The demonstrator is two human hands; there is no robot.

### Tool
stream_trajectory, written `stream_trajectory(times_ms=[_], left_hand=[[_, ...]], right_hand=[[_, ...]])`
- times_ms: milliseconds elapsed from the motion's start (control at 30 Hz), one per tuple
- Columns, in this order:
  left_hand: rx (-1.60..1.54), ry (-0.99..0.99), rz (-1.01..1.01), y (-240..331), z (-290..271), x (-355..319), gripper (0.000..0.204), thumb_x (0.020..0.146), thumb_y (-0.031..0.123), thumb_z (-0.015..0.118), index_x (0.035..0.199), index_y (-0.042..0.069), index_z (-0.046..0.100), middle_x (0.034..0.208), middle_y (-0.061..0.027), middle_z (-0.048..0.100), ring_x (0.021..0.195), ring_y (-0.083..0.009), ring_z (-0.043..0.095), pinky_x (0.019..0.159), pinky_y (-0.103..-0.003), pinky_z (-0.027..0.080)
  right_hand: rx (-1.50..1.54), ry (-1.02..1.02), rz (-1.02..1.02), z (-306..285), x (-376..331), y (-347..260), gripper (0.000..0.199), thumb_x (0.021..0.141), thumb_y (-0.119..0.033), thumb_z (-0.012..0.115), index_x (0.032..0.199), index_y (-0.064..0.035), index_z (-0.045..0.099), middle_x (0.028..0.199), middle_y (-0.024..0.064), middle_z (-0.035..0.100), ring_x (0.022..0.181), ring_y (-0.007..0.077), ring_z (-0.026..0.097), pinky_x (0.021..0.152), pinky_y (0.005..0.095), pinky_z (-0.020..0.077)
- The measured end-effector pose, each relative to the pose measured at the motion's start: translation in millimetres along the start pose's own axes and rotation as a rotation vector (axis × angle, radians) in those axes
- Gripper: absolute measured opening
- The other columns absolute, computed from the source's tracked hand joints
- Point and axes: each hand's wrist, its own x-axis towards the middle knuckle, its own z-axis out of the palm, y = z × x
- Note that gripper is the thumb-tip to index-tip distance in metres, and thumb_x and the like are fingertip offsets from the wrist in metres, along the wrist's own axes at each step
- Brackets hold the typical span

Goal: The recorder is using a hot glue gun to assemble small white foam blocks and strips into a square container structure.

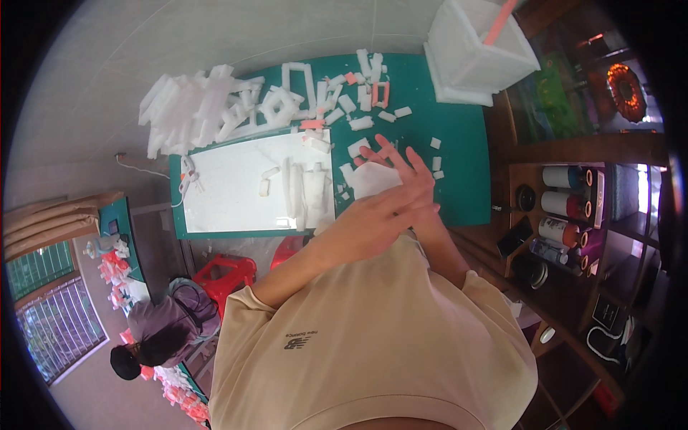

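My left hand [381,217] lies across the palm and wrist of my right hand [414,179]. Its fingers look stretched out, though the overlap blurs where each one ends. The fingers of my right hand are spread, pointing away from me. A smooth white piece [375,180] shows beside both hands; whether it touches them or lies below them is unclear. Small white foam blocks [357,147] lie close to the right fingertips. To the left, long white foam strips [314,193] rest on a white board [236,188].
The green table [466,150] carries a heap of white foam strips [188,107], frames and pink pieces. A large white foam box [459,72] stands at the far right corner. A glue gun [188,172] lies left. Shelves [530,301] flank the right; a person [168,322] sits at left.
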Motion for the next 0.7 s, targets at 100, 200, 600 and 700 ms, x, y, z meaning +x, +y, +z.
stream_trajectory(times_ms=[100, 200, 600, 700], left_hand=[[-0.198, -0.031, -0.056, 5, -13, -6, 0.046, 0.075, -0.008, 0.055, 0.119, 0.005, 0.054, 0.124, -0.0122, 0.055, 0.106, -0.0238, 0.059, 0.083, -0.031, 0.049], [-0.457, 0.223, -0.329, -14, -31, -23, 0.037, 0.081, -0.004, 0.054, 0.118, 0.003, 0.053, 0.118, -0.0126, 0.058, 0.093, -0.0192, 0.063, 0.077, -0.029, 0.049], [-0.687, 0.464, -0.701, -68, -14, -62, 0.032, 0.083, 0.003, 0.05, 0.115, 0.001, 0.048, 0.108, -0.0119, 0.061, 0.081, -0.0194, 0.063, 0.068, -0.027, 0.046], [-0.726, 0.41, -0.676, -74, -5, -64, 0.032, 0.083, 0.0, 0.049, 0.116, 0.002, 0.048, 0.108, -0.0113, 0.061, 0.083, -0.0189, 0.062, 0.069, -0.027, 0.045]], right_hand=[[0.23, 0.006, -0.036, 13, -7, -3, 0.061, 0.093, -0.049, 0.034, 0.139, -0.0085, 0.032, 0.138, 0.0207, 0.035, 0.129, 0.0381, 0.032, 0.106, 0.0486, 0.0271], [0.303, 0.073, -0.091, 19, -13, -7, 0.059, 0.093, -0.05, 0.034, 0.136, -0.0093, 0.035, 0.137, 0.0201, 0.037, 0.128, 0.038, 0.034, 0.106, 0.0492, 0.0268], [0.323, 0.238, -0.225, -47, -28, -39, 0.061, 0.093, -0.049, 0.036, 0.134, -0.0038, 0.037, 0.133, 0.0222, 0.041, 0.128, 0.0411, 0.034, 0.107, 0.0527, 0.0255], [0.125, 0.325, -0.463, -43, -12, -105, 0.058, 0.092, -0.051, 0.036, 0.119, -0.0018, 0.05, 0.122, 0.0199, 0.051, 0.112, 0.0383, 0.048, 0.099, 0.0523, 0.0359]])
